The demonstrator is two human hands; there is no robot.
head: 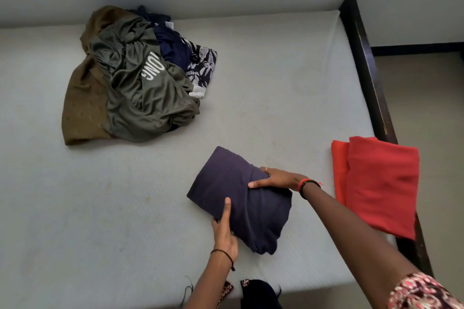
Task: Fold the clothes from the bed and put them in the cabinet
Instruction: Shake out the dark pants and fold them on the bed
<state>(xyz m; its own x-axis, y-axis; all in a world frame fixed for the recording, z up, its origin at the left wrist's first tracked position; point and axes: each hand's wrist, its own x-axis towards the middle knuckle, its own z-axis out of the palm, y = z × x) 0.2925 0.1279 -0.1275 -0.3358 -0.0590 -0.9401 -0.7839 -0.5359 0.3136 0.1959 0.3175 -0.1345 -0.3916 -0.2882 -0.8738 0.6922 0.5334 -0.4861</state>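
lying near the front edge of the mattress [276,83]: a dark purple folded garment [238,198], bundled into a thick, slightly lumpy pad. gripped at its near-left edge by the left hand [224,231], thumb flat on top, fingers hidden beneath; clasped along its right side by the right hand [276,179], thumb across the top, fingers curled over the far fold.

likely soft, light and limp, so prone to sagging and springing open if lifted by one corner. best taken from two opposite edges, or scooped from beneath on flat palms to keep the layers together.

just to the right, overhanging the dark bed frame [369,78]: a red folded garment [381,185], apart from the purple one.

well off toward the far left, heaped and unfolded: an olive jersey [140,98], a brown cloth [82,108] and a floral print piece [203,65]. slick-looking, that jersey, probably apt to slide out of its folds.

no cabinet in view.
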